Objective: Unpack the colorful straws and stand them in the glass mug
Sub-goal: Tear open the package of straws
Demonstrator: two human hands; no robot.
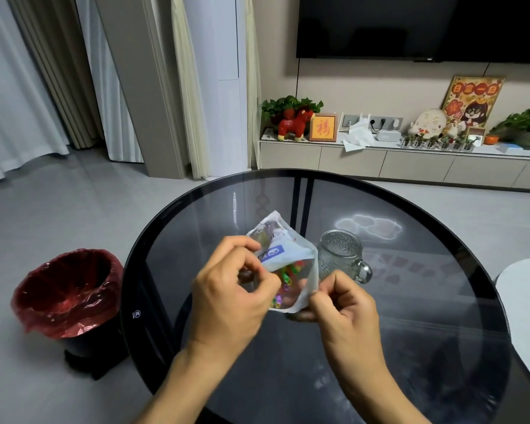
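Observation:
A clear plastic packet [288, 255] with a white and blue label is held above the round glass table [410, 316]. Colorful straws [288, 273] show through its clear lower half. My left hand [230, 298] pinches the packet's left edge. My right hand [343, 304] pinches its lower right corner. An empty textured glass mug [343, 255] stands upright on the table just right of the packet, its handle pointing right toward me.
A black bin with a red liner [71, 292] stands on the floor left of the table. A white rounded surface [527, 310] reaches in at the right edge. A low cabinet [410, 163] with ornaments runs along the far wall.

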